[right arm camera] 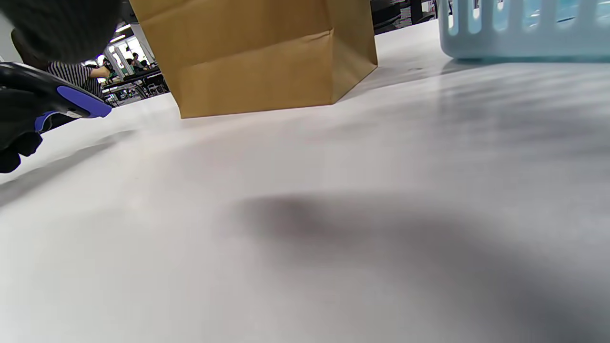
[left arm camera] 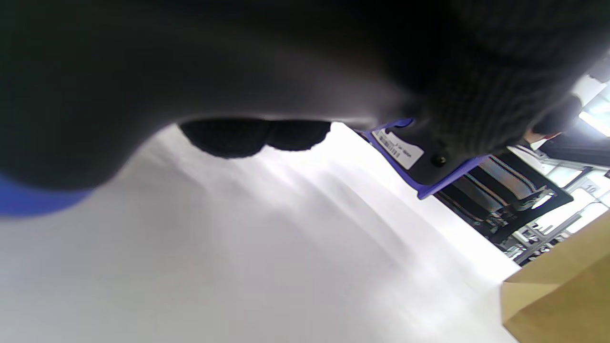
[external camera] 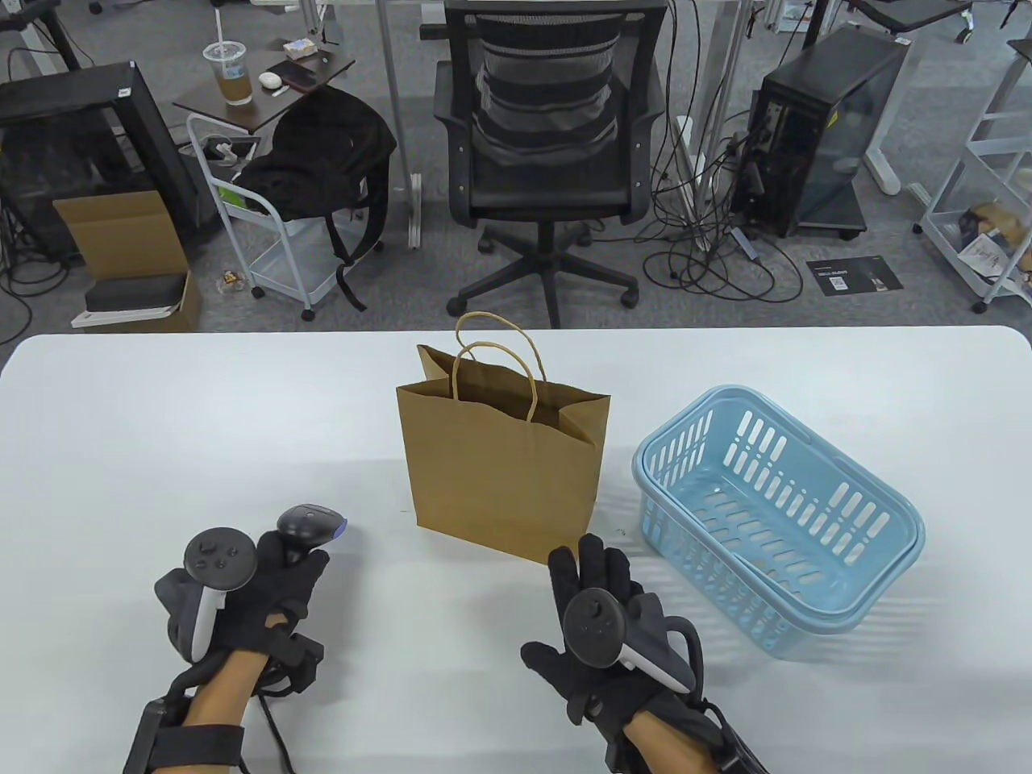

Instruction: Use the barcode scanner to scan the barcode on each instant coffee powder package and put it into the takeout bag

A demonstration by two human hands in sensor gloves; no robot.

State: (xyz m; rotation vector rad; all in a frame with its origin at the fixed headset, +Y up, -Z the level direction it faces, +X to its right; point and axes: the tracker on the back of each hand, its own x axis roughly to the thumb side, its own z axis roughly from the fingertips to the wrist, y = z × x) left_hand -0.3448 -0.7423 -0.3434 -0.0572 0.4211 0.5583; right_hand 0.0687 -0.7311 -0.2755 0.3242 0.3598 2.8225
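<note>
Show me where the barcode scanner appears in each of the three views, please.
Table view: barcode scanner, lower left, gripped by the left hand.
Left wrist view: upper right, its underside with a label.
Right wrist view: left edge, purple tip.
Shared landmark: the brown paper bag.

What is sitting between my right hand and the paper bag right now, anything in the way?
Nothing visible. The right hand is open, its fingertips pointing toward the base of the paper bag, with only bare table between them. The blue basket stands off to the right, and no coffee package is in view.
</note>
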